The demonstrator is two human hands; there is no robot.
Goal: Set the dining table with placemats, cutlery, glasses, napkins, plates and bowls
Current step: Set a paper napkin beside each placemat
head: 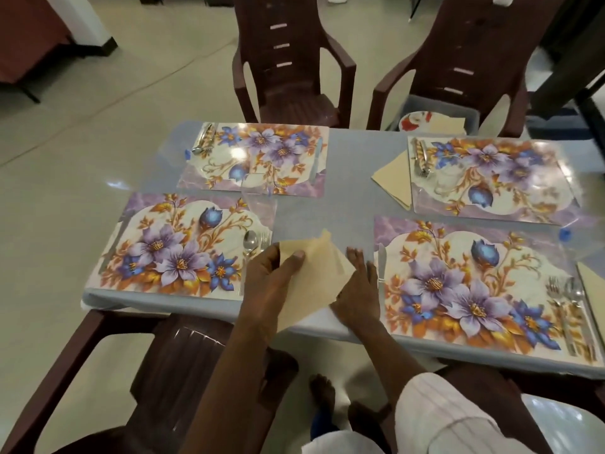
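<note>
My left hand (271,276) pinches a folded cream napkin (314,276) over the table's near edge, thumb on top. My right hand (358,290) rests flat with straight fingers against the napkin's right side. Floral placemats lie at near left (170,250), near right (458,283), far left (262,158) and far right (497,178). A spoon and fork (253,244) lie on the near-left mat, a knife (381,260) and forks (563,303) on the near-right one. Another napkin (394,178) lies beside the far-right mat, and a third (592,290) at the right edge.
Brown plastic chairs stand at the far side (288,60) (474,60) and near left (157,371). A grey bin (471,113) on the far-right chair holds a red-and-white plate (415,121) and napkins. My bare feet (327,398) show below the grey table (347,178).
</note>
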